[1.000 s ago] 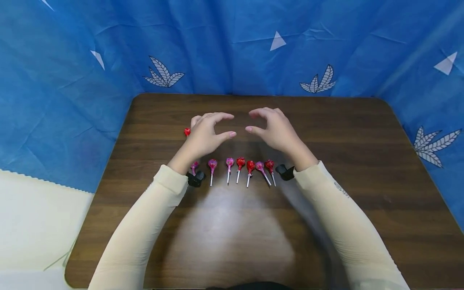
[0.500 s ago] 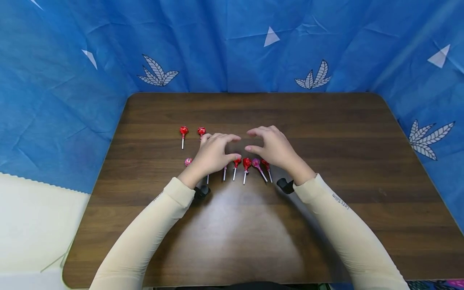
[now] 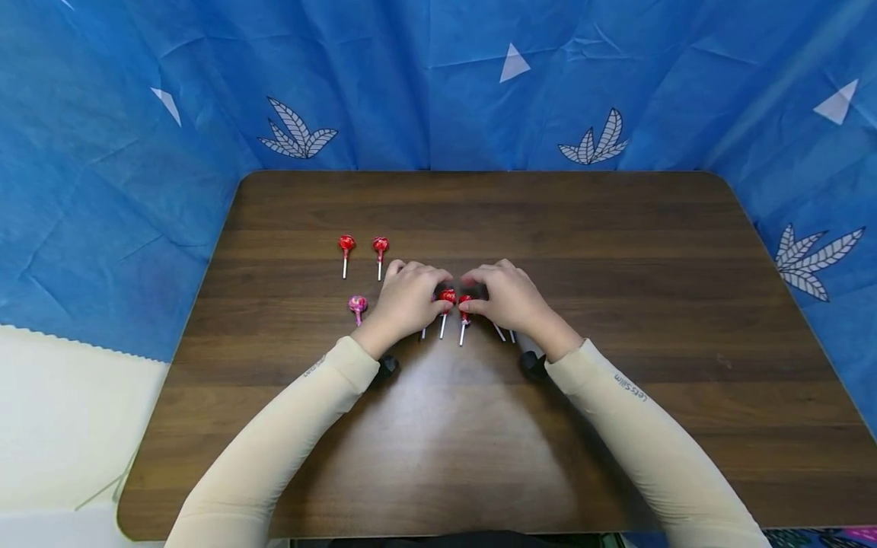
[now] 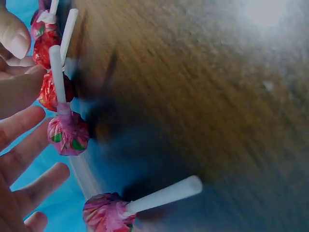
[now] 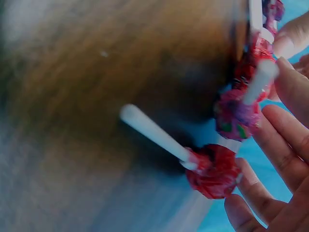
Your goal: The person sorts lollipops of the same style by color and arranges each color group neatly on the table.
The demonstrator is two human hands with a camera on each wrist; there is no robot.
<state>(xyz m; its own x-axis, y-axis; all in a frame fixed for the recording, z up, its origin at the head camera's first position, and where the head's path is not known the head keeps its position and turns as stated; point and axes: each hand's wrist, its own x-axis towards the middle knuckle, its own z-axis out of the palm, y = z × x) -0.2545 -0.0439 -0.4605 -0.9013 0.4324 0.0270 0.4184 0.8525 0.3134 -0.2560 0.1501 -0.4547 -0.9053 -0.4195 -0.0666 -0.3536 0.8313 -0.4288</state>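
Observation:
A row of wrapped lollipops lies across the wooden table. My left hand [image 3: 407, 301] hovers over the row's left part, its thumb and index finger curving beside a red lollipop [image 3: 448, 295]. Facing it, my right hand [image 3: 510, 301] has its thumb next to another red lollipop [image 3: 465, 304]; whether it touches cannot be told. In the left wrist view, spread fingers lie behind a pink lollipop [image 4: 67, 133], and a second pink lollipop [image 4: 108, 212] lies lower. The right wrist view has loose fingers behind a purple lollipop [image 5: 236, 116] and a red lollipop [image 5: 215, 174]. Some heads are hidden by the hands.
Two red lollipops, one at the left [image 3: 347, 243] and one beside it [image 3: 380, 245], lie farther back. A pink lollipop [image 3: 358, 304] sits left of my left wrist. Blue curtains [image 3: 473, 91] enclose the table [image 3: 658, 266]. Black wrist pieces [image 3: 530, 364] hang under the sleeves.
Both hands have come down and nearer the body, from above the table behind the row onto the lollipops. The two red lollipops at the back left have come into full sight.

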